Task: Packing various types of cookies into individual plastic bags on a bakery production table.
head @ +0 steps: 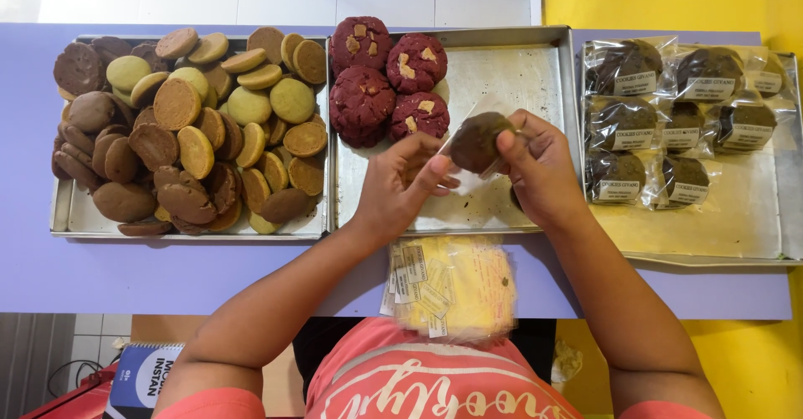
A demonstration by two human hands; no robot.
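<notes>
Near the bench edge lies a yellow label sheet (pixel 456 285), ready to reach. Above the middle tray (pixel 519 68), the right hand (pixel 539 168) pinches a dark cookie (pixel 478 141) while the left hand (pixel 401 185) grips its clear bag (pixel 468 181), holding it open. Red cookies (pixel 385 76) wait farther.

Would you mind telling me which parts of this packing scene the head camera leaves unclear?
- Dark cookie: its right edge is covered by the right hand.
- Clear wrapper: too see-through to tell open from sealed; the left hand covers part.
- Yellow packet of labels: blurred.
- Middle tray: its near floor is hidden by both hands.
</notes>
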